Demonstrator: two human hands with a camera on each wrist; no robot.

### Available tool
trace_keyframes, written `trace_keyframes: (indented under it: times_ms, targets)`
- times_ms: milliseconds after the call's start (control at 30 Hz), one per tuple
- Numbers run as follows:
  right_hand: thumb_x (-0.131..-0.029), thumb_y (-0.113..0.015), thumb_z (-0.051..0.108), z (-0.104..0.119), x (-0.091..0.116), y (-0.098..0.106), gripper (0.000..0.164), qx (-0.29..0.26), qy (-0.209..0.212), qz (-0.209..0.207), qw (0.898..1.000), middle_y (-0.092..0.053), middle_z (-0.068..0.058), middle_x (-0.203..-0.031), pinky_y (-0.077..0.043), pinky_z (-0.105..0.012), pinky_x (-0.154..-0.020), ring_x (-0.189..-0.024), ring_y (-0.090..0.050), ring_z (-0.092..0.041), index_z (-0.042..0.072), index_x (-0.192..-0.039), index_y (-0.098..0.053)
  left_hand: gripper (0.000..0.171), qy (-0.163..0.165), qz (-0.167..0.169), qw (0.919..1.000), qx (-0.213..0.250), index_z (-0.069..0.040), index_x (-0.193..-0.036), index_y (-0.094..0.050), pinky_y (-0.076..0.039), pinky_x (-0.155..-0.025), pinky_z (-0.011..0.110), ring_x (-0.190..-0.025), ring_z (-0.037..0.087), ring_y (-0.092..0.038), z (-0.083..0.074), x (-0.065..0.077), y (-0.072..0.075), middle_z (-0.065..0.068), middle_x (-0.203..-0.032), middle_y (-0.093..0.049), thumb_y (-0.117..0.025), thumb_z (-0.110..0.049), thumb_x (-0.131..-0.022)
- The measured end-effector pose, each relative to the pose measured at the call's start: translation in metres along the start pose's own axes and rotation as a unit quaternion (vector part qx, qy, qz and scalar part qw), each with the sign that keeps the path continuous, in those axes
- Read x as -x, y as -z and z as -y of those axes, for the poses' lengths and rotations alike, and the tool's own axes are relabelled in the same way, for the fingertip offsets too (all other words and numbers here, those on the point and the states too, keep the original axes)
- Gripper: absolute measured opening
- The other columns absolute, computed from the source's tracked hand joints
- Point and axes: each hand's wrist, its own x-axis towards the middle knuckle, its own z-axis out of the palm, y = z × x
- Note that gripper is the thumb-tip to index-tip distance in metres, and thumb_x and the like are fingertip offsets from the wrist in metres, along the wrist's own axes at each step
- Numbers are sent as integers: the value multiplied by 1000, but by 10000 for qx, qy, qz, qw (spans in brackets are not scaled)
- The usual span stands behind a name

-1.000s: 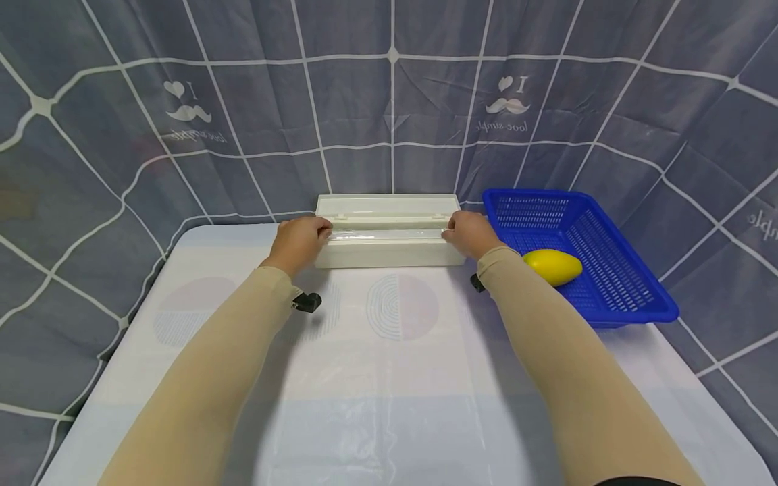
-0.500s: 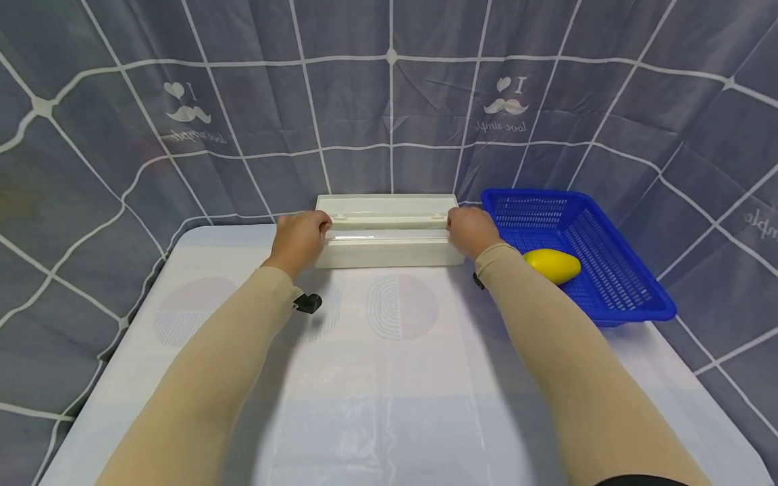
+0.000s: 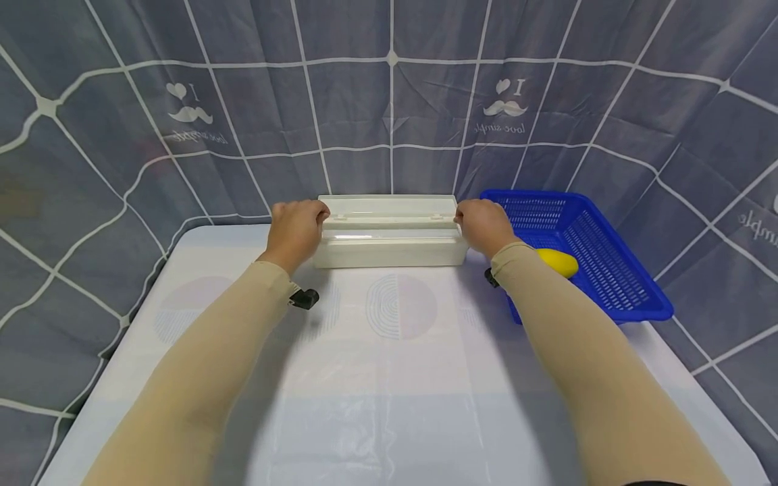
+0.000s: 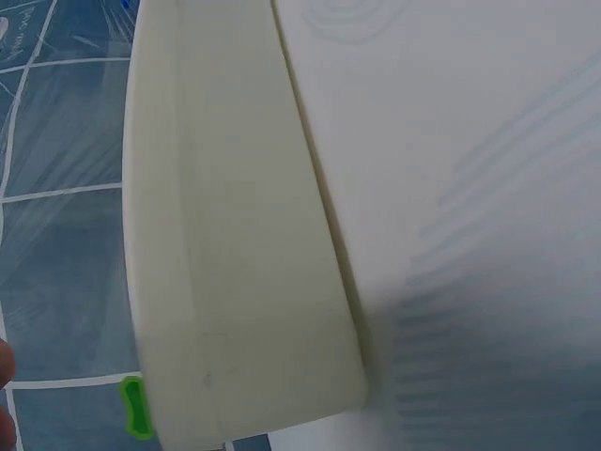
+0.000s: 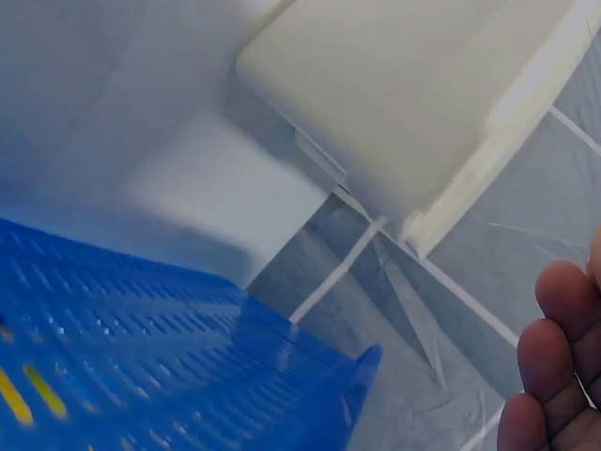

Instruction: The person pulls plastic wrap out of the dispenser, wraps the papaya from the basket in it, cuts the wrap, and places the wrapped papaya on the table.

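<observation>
A white plastic wrap dispenser [image 3: 390,253] lies at the back of the table with its lid [image 3: 389,204] raised. At its left end is my left hand [image 3: 296,229], thumb and fingers pinched together beside the lid's edge. My right hand [image 3: 486,226] pinches in the same way at the right end. Faint streaks of clear plastic wrap [image 4: 61,244] show in the left wrist view, apparently stretched between the hands; the sheet is hard to make out. In the right wrist view several curled fingers [image 5: 554,366] show; what the fingertips pinch is out of view.
A blue basket [image 3: 614,270] stands right of the dispenser, with a yellow, mango-like fruit [image 3: 559,262] in it, partly hidden by the right sleeve. A small green piece [image 4: 136,407] sits at the dispenser's end. A grey checked curtain [image 3: 389,101] closes the back.
Both hands have risen slightly, from the dispenser's front opening to the level of the lid. The right hand has also shifted a little to the right, and its sleeve covers more of the yellow fruit.
</observation>
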Motion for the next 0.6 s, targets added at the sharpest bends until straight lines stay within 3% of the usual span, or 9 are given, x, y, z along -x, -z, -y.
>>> trace_keyframes:
  times_ms: [600]
  targets:
    - [-108, -58, 16, -2, 10, 28, 24, -189, -86, -151, 9997, -76, -20, -114, -51, -56, -105, -111, -68, -42, 1, -117, -74, 25, -159, -558, 9983, 96, -7, -115, -75, -37, -107, 57, -104, 38, -67, -7, -2, 21, 14, -113, -77, -58, -24, -109]
